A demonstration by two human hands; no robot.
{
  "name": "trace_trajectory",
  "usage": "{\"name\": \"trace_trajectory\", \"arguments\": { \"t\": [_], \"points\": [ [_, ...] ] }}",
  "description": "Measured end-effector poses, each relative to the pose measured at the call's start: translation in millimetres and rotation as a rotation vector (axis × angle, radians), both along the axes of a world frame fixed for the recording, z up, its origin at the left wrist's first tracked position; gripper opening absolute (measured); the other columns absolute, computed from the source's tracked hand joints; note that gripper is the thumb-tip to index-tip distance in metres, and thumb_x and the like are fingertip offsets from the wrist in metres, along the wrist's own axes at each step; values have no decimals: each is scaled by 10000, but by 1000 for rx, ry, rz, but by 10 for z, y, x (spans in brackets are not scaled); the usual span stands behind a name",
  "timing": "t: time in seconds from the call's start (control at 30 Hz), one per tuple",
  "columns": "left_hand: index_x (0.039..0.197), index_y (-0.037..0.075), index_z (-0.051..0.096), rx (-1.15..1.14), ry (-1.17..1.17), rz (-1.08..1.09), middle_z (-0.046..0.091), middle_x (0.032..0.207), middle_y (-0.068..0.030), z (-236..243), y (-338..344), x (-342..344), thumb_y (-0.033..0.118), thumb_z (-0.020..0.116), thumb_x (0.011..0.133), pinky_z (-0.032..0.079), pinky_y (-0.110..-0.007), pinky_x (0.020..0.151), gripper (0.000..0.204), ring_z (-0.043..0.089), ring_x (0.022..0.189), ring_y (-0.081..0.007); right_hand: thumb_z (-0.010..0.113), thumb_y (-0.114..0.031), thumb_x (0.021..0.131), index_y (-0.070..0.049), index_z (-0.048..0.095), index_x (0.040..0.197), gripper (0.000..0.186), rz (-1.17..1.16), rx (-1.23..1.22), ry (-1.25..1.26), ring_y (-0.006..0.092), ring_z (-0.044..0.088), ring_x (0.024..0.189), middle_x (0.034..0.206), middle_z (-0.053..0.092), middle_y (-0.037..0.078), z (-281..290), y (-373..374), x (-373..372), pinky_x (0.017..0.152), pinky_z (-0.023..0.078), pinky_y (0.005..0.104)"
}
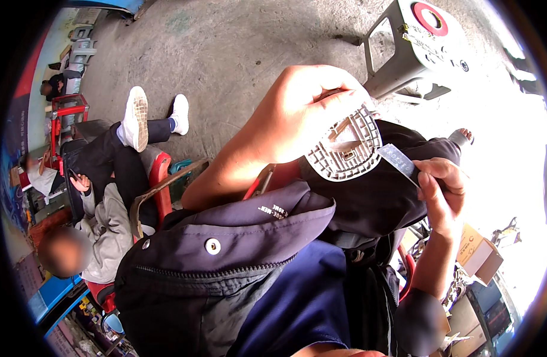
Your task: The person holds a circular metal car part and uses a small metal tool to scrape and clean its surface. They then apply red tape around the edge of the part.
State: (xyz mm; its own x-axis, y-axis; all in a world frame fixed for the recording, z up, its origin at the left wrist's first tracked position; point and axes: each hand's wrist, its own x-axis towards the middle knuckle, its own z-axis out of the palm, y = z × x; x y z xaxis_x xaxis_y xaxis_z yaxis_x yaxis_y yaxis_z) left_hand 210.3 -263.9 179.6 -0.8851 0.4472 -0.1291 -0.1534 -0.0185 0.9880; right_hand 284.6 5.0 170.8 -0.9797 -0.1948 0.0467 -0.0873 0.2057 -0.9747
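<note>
My left hand (297,110) grips a pale grey, horseshoe-shaped moulded part with a ribbed grid face (360,134), held above my dark-trousered leg (392,196). The fingers curl over its upper edge, partly hiding it. My right hand (440,190), to the right of the part, pinches a flat metal blade (397,160) between thumb and fingers. The blade's tip lies at or very near the part's right edge; whether they touch, I cannot tell. A dark jacket flap (243,217) lies below my left forearm.
A grey plastic stool (389,65) with a red tape roll (429,19) stands ahead. Another person (106,232) reclines at the left, legs stretched out; more people (53,86) sit farther back. Cardboard boxes (482,256) and clutter lie at the lower right. Bright glare covers the right side.
</note>
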Motion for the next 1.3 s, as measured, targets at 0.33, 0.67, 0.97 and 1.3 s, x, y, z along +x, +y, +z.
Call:
{"name": "trace_trajectory", "arguments": {
  "t": [0.33,0.67,0.97,1.3],
  "points": [
    [962,-56,658,-27,67,30,684,843,-67,-55,66,18,67,552,957,509,-223,709,162,639,778,-93,631,-51,881,64,673,972,152,-200,-170,-1,68,510,575,835,640,91,15,48,89,565,410,205],
    [967,-58,656,-60,91,44,685,839,-70,-53,59,22,56,549,955,510,-219,705,157,644,776,-95,631,75,768,33,696,925,175,-98,302,277,168,608,634,749,651,105,226,5,72,599,468,259],
    [964,-59,659,-36,73,19,682,837,-70,-40,65,30,56,549,951,505,-219,695,159,635,757,-93,620,37,796,44,689,908,132,-27,192,115,154,621,631,766,670,112,165,34,24,593,477,250],
    [940,-57,665,27,-27,-72,687,845,-76,8,58,39,60,560,947,503,-223,684,157,649,759,-105,628,-19,839,45,699,908,118,76,-213,-92,96,566,548,794,688,120,-43,82,56,516,441,221]
  ]
}}
